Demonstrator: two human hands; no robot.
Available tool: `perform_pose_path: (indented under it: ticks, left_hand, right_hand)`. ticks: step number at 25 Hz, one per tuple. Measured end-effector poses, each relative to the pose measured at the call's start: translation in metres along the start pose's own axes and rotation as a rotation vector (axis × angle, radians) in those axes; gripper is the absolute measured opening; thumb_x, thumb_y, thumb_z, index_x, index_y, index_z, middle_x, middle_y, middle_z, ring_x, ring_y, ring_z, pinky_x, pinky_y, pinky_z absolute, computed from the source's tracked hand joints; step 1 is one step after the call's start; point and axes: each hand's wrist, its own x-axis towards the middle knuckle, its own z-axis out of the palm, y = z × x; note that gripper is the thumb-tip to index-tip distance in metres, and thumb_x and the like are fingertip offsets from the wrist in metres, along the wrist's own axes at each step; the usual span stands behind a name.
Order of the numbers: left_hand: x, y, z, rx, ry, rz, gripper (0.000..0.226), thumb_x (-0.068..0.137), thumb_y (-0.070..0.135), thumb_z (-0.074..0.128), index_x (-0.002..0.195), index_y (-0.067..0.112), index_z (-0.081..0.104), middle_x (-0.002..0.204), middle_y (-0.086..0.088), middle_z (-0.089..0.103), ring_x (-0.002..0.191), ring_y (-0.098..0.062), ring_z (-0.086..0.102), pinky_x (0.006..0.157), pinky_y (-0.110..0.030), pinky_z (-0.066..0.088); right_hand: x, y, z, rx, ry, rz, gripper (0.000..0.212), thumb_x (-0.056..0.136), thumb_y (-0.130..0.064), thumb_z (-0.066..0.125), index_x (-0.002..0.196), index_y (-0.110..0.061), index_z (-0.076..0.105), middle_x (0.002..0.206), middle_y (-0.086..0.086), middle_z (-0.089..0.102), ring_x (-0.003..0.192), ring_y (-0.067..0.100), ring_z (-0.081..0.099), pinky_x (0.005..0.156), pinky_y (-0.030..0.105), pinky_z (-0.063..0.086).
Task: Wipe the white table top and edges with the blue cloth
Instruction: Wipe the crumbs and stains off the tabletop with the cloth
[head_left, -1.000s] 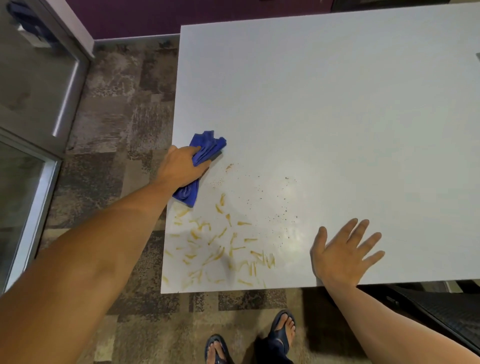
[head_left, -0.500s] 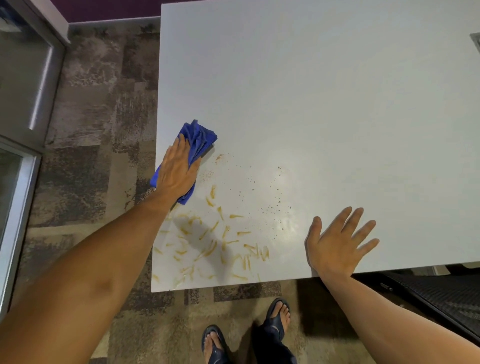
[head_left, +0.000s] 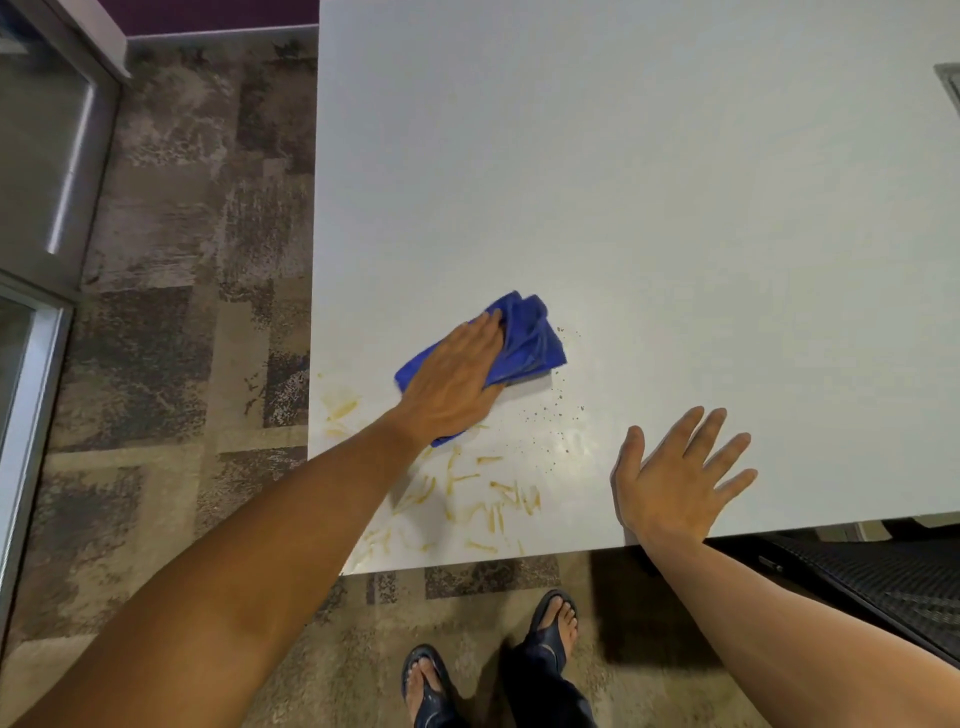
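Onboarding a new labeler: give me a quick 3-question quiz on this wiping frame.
1. True or false: the left hand presses the blue cloth flat on the white table.
2. Where do the yellow streaks lie? A) far edge B) near left corner C) on the floor
3. Fill in: the right hand rests with fingers ____.

Key: 1 true; 2 B; 3 spread
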Motion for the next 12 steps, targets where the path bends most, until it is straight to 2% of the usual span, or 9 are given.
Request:
perform_pose_path:
  ticks: [3,6,12]
  left_hand:
    - [-0.005,0.016,0.011,-0.01,-0.023,0.045,0.068,0.096,0.024,0.054,0.151,-0.001,0.024,0.158,-0.02,0.029,0.146,-0.032,0.03,0.122,-0.036,0.016]
    - [-0.013,0.033,0.021,-0.026,-0.067,0.153,0.067,0.094,0.022,0.054,0.15,-0.002,0.026,0.158,-0.019,0.029,0.146,-0.031,0.03,0.122,-0.039,0.019]
    - [-0.041,0.063,0.034,-0.052,-0.2,0.306,0.066,0.096,0.025,0.047,0.153,0.003,0.023,0.161,-0.014,0.025,0.149,-0.024,0.022,0.124,-0.031,0.007]
  right_hand:
    - [-0.001,-0.002,-0.003,-0.009,-0.01,0.006,0.091,0.094,-0.07,-0.004,0.164,-0.014,0.005,0.173,0.012,0.0,0.157,0.043,-0.002,0.123,0.067,0.007]
    - [-0.001,-0.001,-0.004,-0.004,-0.023,0.001,0.082,0.097,-0.06,-0.001,0.164,-0.014,0.008,0.173,0.012,0.002,0.157,0.045,0.0,0.123,0.068,0.008]
    - [0.0,0.002,-0.004,-0.002,-0.039,-0.025,0.065,0.107,-0.041,0.019,0.164,-0.012,0.012,0.173,0.011,0.005,0.156,0.045,-0.001,0.122,0.069,0.008]
